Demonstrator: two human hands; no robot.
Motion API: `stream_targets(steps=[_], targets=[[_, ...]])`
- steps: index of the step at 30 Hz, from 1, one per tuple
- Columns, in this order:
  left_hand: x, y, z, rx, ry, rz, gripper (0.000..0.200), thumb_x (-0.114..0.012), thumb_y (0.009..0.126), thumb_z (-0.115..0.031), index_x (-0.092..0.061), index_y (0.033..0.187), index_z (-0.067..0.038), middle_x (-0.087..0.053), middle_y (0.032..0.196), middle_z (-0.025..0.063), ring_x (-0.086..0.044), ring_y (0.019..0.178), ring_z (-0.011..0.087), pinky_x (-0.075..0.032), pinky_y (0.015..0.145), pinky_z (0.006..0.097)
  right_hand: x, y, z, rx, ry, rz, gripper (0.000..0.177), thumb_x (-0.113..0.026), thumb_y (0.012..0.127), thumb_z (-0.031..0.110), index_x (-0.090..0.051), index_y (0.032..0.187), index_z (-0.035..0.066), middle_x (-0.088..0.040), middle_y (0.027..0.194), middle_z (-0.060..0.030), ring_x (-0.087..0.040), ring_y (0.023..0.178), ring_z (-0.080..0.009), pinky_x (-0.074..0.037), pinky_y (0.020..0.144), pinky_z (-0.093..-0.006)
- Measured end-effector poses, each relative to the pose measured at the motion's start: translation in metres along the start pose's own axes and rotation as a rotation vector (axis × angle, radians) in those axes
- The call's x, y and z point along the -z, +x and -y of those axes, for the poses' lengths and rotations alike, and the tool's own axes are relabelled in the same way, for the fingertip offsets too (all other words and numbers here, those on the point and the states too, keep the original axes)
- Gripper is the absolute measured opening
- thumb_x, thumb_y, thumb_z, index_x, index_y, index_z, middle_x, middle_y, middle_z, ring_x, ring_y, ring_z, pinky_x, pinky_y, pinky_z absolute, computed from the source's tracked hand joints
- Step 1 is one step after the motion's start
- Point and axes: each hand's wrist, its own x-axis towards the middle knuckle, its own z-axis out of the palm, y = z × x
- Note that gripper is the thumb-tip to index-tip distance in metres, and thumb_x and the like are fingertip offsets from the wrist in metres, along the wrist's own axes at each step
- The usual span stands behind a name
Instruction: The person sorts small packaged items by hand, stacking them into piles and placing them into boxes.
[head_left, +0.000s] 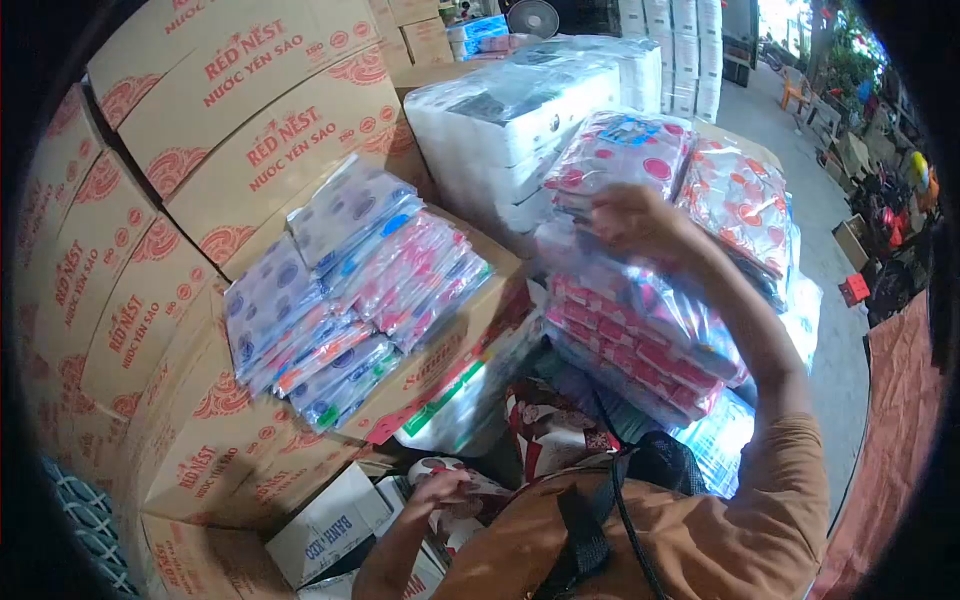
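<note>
My right hand point(635, 220) reaches over the stacked packs on the right. Its fingers are curled and slightly blurred, at the front edge of a clear-wrapped pack with red dots point(625, 150); what they hold, if anything, is hidden. Just below it lie shiny plastic-wrapped packs point(650, 295) on pink-and-white packs point(630, 345). My left hand point(442, 488) is low near my patterned trouser leg point(480, 492), fingers loosely extended, with nothing visible in it. In front, folded purple-dotted packs point(270, 295) and pink packs point(420, 265) lie on a cardboard box point(440, 365).
Printed cartons point(280, 130) are stacked high at the left and back. White plastic-wrapped bales point(510, 110) stand behind the packs. An opened white carton point(330, 530) is by my left arm. Concrete floor point(830, 230) runs along the right, with an orange chair point(795, 90) farther off.
</note>
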Motion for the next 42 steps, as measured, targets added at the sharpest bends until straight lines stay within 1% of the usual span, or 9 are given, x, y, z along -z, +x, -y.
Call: stream_targets(steps=[3,6,12,14,24,30,34,37,42], targets=[[-0.018,-0.008,0.002,-0.200,-0.587,0.087,0.033,-0.050,0.081,-0.031,-0.051,0.100,-0.004,-0.056,0.088,0.0088,-0.053,0.084,0.0203,-0.043,0.073,0.0317,0.041,0.022,-0.022,0.014,-0.610,-0.192,0.038,-0.060,0.072,0.012,-0.050,0.107,0.002,-0.057,0.094,-0.0178,-0.056,0.088,-0.0249,-0.046,0.074,-0.0317],[-0.028,0.001,-0.001,0.405,-0.614,-0.365,0.030,-0.047,0.082,-0.025,-0.049,0.102,-0.002,-0.055,0.092,0.0099,-0.052,0.082,0.0195,-0.042,0.072,0.0298,0.045,0.021,-0.029,0.135,-0.818,-0.288,0.038,-0.061,0.071,0.017,-0.052,0.103,0.002,-0.057,0.093,-0.0173,-0.056,0.086,-0.0288,-0.044,0.074,-0.0351],[0.037,0.007,0.197,-0.793,0.314,0.173,0.027,-0.047,0.081,-0.025,-0.053,0.096,-0.003,-0.053,0.101,0.0096,-0.052,0.088,0.0208,-0.042,0.075,0.0291,0.057,0.049,-0.074,0.324,-1.031,-0.240,0.032,-0.059,0.068,0.018,-0.055,0.095,0.001,-0.058,0.085,-0.0183,-0.055,0.081,-0.0359,-0.043,0.073,-0.0413],[-0.030,-0.015,-0.028,0.110,-0.568,-0.383,0.023,-0.046,0.079,-0.024,-0.055,0.087,-0.005,-0.052,0.089,0.0079,-0.051,0.079,0.0200,-0.041,0.074,0.0275,0.055,0.051,-0.064,0.153,-1.006,-0.146,0.026,-0.055,0.068,0.013,-0.055,0.090,0.001,-0.057,0.083,-0.0202,-0.055,0.080,-0.0362,-0.043,0.071,-0.0422],[0.035,0.055,0.068,-0.491,1.316,0.370,0.016,-0.059,0.058,-0.022,-0.054,0.056,-0.007,-0.050,0.056,0.0120,-0.050,0.053,0.0259,-0.035,0.046,0.0373,0.087,0.051,0.027,0.283,-1.041,-0.512,0.016,-0.043,0.077,0.009,-0.054,0.087,0.002,-0.058,0.081,-0.0175,-0.057,0.077,-0.0340,-0.044,0.064,-0.0394],[0.029,0.057,0.122,-0.399,0.300,-0.166,0.016,-0.064,0.057,-0.020,-0.056,0.060,-0.006,-0.053,0.062,0.0119,-0.053,0.057,0.0274,-0.041,0.049,0.0367,0.106,0.030,0.109,0.470,-0.815,-0.565,0.014,-0.049,0.082,0.005,-0.057,0.093,0.000,-0.053,0.070,0.0015,-0.048,0.064,-0.0077,-0.040,0.056,-0.0216],[0.002,0.065,0.073,0.164,1.420,0.207,0.020,-0.048,0.080,-0.018,-0.056,0.074,-0.001,-0.047,0.060,0.0093,-0.047,0.054,0.0194,-0.040,0.053,0.0310,0.102,0.058,0.147,0.558,-0.706,-0.498,0.018,-0.047,0.081,0.005,-0.058,0.095,0.001,-0.052,0.068,0.0009,-0.046,0.061,-0.0045,-0.039,0.054,-0.0192],[0.005,0.083,0.149,-0.864,0.678,-0.482,0.019,-0.062,0.061,-0.019,-0.060,0.070,-0.003,-0.056,0.068,0.0142,-0.057,0.063,0.0309,-0.045,0.053,0.0350,0.079,0.100,0.167,0.603,-0.394,-0.410,0.019,-0.046,0.083,0.008,-0.058,0.096,0.003,-0.050,0.065,0.0031,-0.045,0.057,-0.0030,-0.036,0.049,-0.0179],[0.013,0.084,0.133,-0.146,1.149,-0.472,0.015,-0.057,0.064,-0.015,-0.060,0.071,-0.002,-0.057,0.066,0.0161,-0.058,0.065,0.0330,-0.046,0.055,0.0384,0.016,0.169,0.210,0.769,-0.174,-0.369,0.018,-0.050,0.083,0.010,-0.059,0.096,0.002,-0.056,0.075,-0.0001,-0.049,0.065,-0.0073,-0.042,0.060,-0.0215]])
